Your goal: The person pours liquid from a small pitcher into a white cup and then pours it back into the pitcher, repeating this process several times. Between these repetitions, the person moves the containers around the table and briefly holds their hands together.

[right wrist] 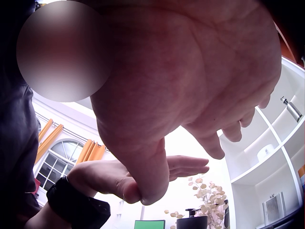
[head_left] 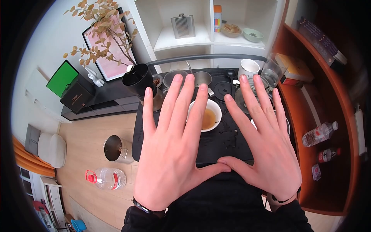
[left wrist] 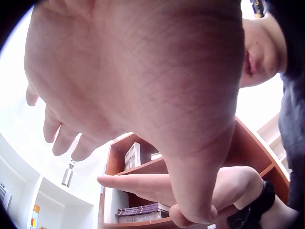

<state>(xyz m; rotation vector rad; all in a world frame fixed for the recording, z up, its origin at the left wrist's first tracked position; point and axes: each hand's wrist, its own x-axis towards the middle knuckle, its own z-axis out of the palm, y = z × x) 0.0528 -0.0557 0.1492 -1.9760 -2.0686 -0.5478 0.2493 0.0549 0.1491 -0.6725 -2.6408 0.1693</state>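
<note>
My left hand [head_left: 170, 143] is held up over the black tray [head_left: 226, 145], palm away, its fingers straight and spread. Beside it is my right hand [head_left: 266, 147], spread the same way, and the two thumb tips meet in the head view. Neither hand holds anything. Between them, farther off on the tray, sits a white bowl [head_left: 217, 111] of brown liquid, partly covered by the left index finger. Several metal and glass vessels stand behind the fingertips, among them a small metal cup [head_left: 202, 78] and a white cup [head_left: 249, 67]. Both wrist views show the open palms close up.
A tall black container [head_left: 136, 79] stands at the tray's far left. On the floor to the left are a metal bucket [head_left: 113, 149] and a clear plastic jug [head_left: 110, 179]. A brown wooden shelf [head_left: 309, 181] with bottles borders the right; white shelving [head_left: 181, 44] stands behind.
</note>
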